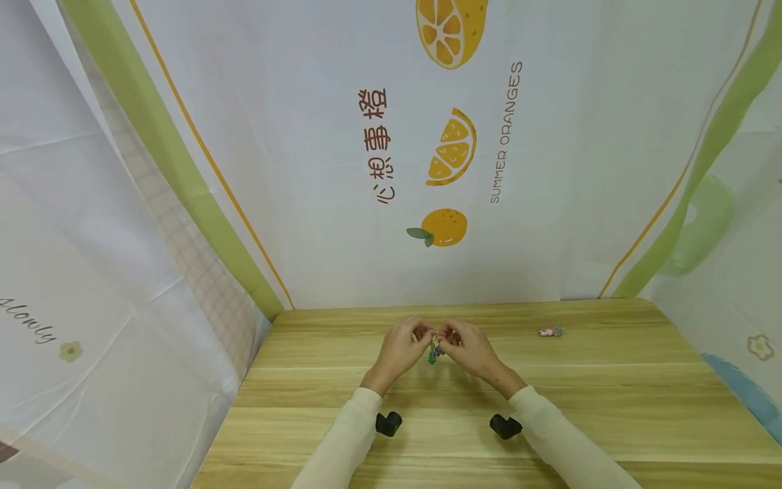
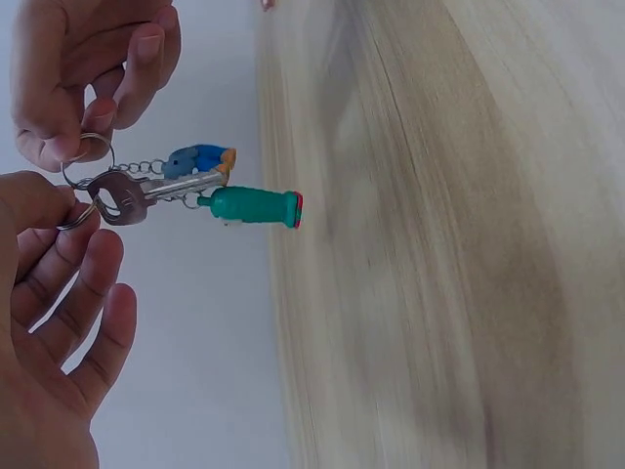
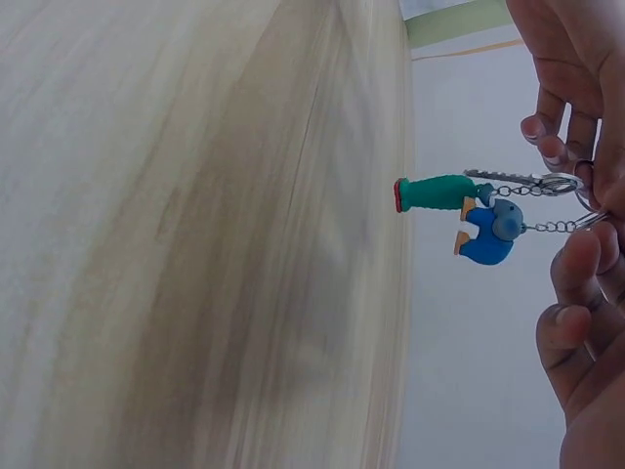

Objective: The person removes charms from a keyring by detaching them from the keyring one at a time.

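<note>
Above the far half of the table, my left hand (image 1: 403, 348) and right hand (image 1: 467, 346) meet fingertip to fingertip. The left thumb and finger pinch a metal key ring (image 2: 78, 217). In the left wrist view, a second key ring (image 2: 90, 147) is pinched by the right fingertips, overlapping the first. A silver key (image 2: 146, 191) dangles by the rings. Also hanging are a green bottle-shaped charm (image 3: 435, 191) with a red end and, on a short chain, a blue figure charm (image 3: 488, 234) with orange feet. Whether the two rings are linked I cannot tell.
A small pink and grey figure (image 1: 552, 331) lies on the wooden table (image 1: 611, 407), right of my hands. Behind the table hangs a white cloth (image 1: 305, 204) with orange prints. Black devices (image 1: 388, 424) sit beneath both wrists.
</note>
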